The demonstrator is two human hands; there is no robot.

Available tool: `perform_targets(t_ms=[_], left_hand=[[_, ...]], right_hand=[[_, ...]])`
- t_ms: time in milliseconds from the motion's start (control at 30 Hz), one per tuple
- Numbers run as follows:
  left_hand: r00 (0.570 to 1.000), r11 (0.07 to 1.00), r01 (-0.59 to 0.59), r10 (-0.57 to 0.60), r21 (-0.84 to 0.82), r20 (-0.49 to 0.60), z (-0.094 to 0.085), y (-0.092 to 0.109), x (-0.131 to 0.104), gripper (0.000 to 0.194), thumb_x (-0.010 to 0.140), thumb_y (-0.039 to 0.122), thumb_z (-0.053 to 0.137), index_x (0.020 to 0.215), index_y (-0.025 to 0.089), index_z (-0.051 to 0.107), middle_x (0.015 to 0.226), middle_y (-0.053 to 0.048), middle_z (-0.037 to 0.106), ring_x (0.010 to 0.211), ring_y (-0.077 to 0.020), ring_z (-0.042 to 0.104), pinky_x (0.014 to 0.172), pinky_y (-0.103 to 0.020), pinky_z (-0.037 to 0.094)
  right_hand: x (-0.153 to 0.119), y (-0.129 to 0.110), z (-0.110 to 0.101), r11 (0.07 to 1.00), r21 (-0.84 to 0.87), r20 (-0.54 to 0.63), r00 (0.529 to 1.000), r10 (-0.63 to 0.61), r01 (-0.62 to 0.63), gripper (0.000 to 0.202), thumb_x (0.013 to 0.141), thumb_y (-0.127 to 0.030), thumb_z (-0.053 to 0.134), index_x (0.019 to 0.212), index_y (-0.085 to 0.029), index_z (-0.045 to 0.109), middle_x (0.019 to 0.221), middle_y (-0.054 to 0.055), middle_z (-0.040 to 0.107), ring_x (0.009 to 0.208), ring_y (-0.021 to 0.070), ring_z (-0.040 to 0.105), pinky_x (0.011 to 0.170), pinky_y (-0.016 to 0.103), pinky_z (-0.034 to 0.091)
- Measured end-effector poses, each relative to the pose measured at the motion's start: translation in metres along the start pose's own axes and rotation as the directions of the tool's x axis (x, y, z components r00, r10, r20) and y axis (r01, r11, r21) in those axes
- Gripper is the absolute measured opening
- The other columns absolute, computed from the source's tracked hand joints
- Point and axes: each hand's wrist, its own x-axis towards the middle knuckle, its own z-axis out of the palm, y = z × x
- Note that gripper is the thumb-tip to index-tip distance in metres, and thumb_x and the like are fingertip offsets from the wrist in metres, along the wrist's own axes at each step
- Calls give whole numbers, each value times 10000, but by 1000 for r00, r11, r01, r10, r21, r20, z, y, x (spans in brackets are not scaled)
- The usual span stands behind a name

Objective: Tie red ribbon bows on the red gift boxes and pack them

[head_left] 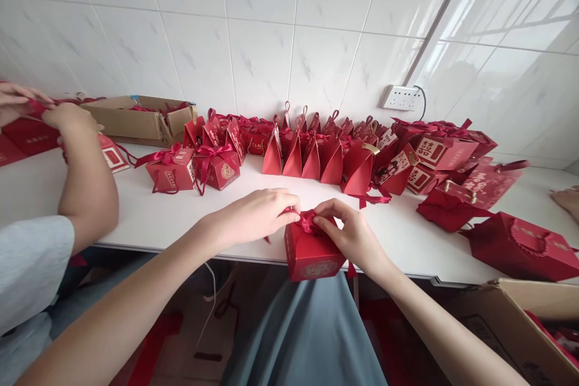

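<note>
A small red gift box [310, 255] stands at the front edge of the white table [149, 217]. On its top lies a red ribbon [307, 219]. My left hand [257, 212] pinches the ribbon from the left side. My right hand [350, 231] pinches the ribbon from the right and rests against the box's top right corner. Both hands are closed on the ribbon above the box.
Two ribbon-tied red boxes [194, 167] and a row of red pyramid-shaped boxes [316, 154] stand further back. Red bags [520, 247] lie at the right. An open cardboard carton [136, 117] stands back left, another [529, 325] at lower right. A co-worker's arm [84, 175] works at the left.
</note>
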Motion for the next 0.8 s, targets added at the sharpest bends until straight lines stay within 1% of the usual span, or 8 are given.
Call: perform_targets(t_ms=[100,167,333,467,533,600,667,800], left_hand=[[997,993,-68,70,95,-18,-5,5,6,249,910,232,403,852,202,643,932,-6,623,804,-152,569,682,-254,364],[995,987,-94,97,129,-13,-7,9,10,269,916,228,400,875,203,664,935,-16,616,784,-148,572,669,-253,366],[984,973,-174,177,152,-5,-10,22,22,247,912,220,424,914,194,670,933,-25,605,779,-142,578,680,-247,385],[987,987,-156,157,41,-32,-10,22,30,158,865,185,475,908,195,626,953,-10,612,796,-132,586,684,-235,400],[994,993,-106,105,-42,-28,-10,18,31,134,848,209,488,890,206,615,944,1,620,720,-115,585,633,-228,403],[998,989,-51,54,-142,16,-9,12,31,138,842,254,491,894,217,613,904,12,637,608,-96,565,565,-224,399],[998,975,-28,39,-222,44,-9,6,30,146,830,288,510,904,224,618,865,17,653,556,-90,551,537,-223,399],[999,968,-34,38,-249,10,-7,2,31,160,815,340,551,904,237,633,824,28,659,562,-92,547,550,-223,399]], right_hand=[[1,1,2,997,56,-42,998,53,-51,148,789,-268,578,923,-226,528,740,-17,719,712,167,667,705,293,496],[1,0,3,996,54,-27,997,67,-65,149,792,-269,566,932,-218,573,767,-2,730,724,169,673,718,295,497],[2,1,4,998,55,3,1000,-4,4,143,800,-260,527,781,-203,656,791,9,720,750,175,661,689,274,496],[1,3,5,996,83,17,999,-42,41,142,809,-275,540,797,-200,659,815,9,709,774,177,647,726,280,493],[0,5,6,994,105,22,999,-41,38,136,815,-270,533,806,-199,649,834,13,704,789,174,645,732,278,493],[-1,6,6,991,131,20,999,-28,25,117,816,-260,532,837,-203,632,834,11,701,783,165,645,729,275,494],[-1,7,6,987,158,8,1000,-11,10,112,810,-248,543,889,-206,610,814,6,700,756,156,646,731,279,495],[-2,7,8,972,236,8,1000,11,-13,200,796,-266,587,982,-207,543,765,-2,701,733,157,646,747,299,491]])
